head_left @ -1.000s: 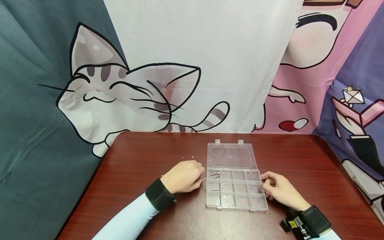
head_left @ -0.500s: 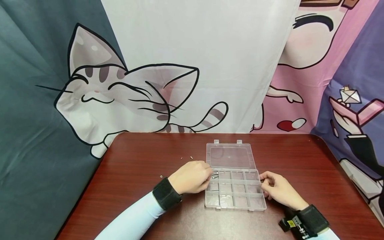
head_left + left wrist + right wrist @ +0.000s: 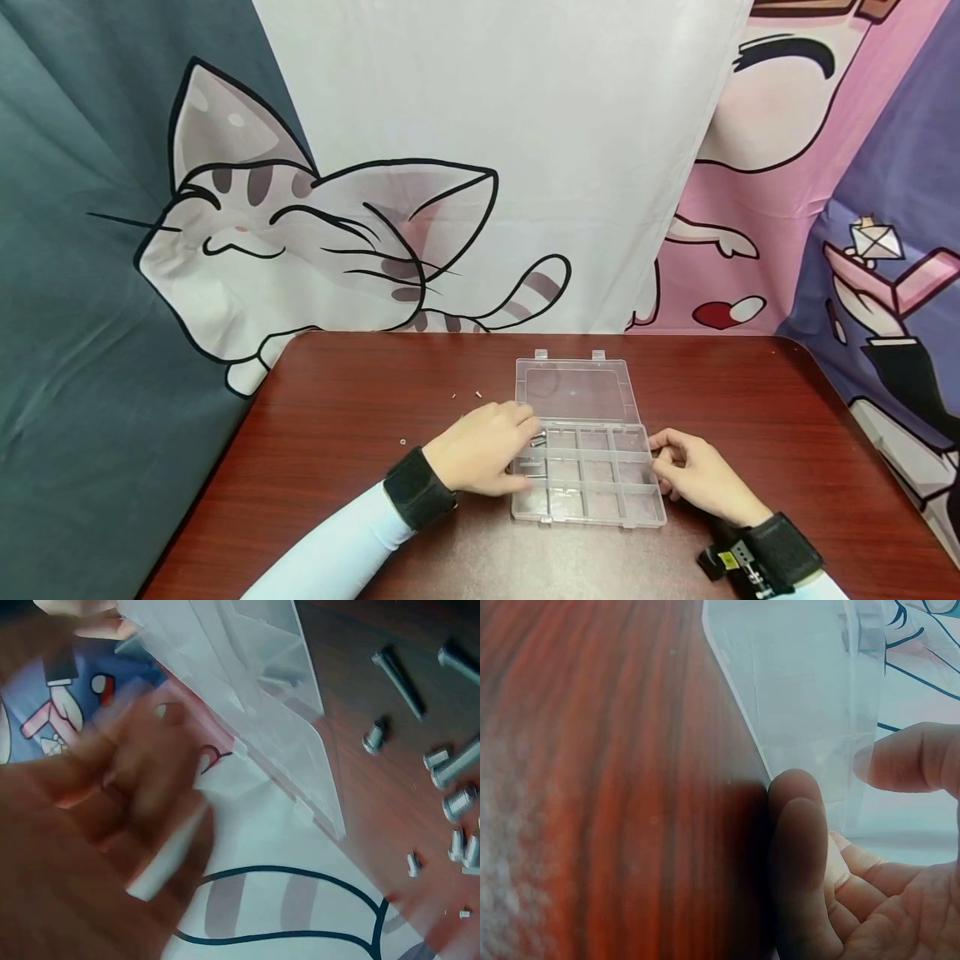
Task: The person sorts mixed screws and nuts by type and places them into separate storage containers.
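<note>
A clear plastic compartment box [image 3: 600,481] lies on the table, its lid [image 3: 577,392] folded back away from me. My left hand [image 3: 483,450] hovers over the box's left edge, thumb and fingers apart, nothing seen between them. It is blurred in the left wrist view. Two metal screws [image 3: 537,439] lie in the far-left compartment, partly behind that hand. In the middle-left compartment thin screws [image 3: 536,477] show beside the thumb. My right hand [image 3: 701,473] holds the box's right side with curled fingers; in the right wrist view the fingertips [image 3: 864,761] touch its clear wall.
Several loose bolts and screws [image 3: 401,686] of various sizes lie on the table in the left wrist view. Tiny screws [image 3: 478,394] and a small nut-like ring [image 3: 402,442] sit left of the box. The brown table [image 3: 360,375] ends at a printed curtain [image 3: 525,83].
My left hand has moved right from beside the box to over its left compartments, and its pinch has parted. A thin screw it held has been let go there. The right hand stays.
</note>
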Tool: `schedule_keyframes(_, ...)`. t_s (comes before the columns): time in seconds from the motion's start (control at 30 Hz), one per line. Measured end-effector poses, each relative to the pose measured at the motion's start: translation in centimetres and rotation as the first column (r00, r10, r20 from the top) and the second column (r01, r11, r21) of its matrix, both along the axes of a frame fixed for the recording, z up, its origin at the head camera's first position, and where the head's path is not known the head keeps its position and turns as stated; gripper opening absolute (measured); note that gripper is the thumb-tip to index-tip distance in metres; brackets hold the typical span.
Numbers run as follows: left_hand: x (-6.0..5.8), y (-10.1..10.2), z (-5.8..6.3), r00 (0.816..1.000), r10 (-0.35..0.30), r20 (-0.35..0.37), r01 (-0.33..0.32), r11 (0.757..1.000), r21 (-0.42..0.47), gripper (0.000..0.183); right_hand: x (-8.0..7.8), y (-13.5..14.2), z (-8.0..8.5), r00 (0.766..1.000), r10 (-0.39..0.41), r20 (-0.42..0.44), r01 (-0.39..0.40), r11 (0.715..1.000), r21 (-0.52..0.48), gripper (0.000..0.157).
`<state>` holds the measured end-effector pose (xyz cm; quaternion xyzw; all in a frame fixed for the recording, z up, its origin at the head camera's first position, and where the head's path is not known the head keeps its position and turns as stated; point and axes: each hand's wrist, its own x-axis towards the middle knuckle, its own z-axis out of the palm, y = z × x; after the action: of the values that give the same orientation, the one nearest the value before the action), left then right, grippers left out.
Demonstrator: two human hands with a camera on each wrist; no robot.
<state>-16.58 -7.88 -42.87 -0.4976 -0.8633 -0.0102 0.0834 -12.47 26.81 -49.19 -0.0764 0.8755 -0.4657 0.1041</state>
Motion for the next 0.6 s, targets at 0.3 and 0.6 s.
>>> schedule_keyframes(0.3,0.5,-1.2,-0.2,0.993,0.074,0.096,-0.074,0.997,-0.008,0.115,0.0,0.0,0.0,1.000,-0.002,0.005,0.002,1.000,0.000,0.027)
schedule_keyframes(0.6,-0.1,-3.8,-0.5,0.984,0.126,0.125,-0.126,0.992,-0.006,0.102,0.0,0.0,0.1,1.000,0.002,0.007,-0.002,1.000,-0.001,0.027)
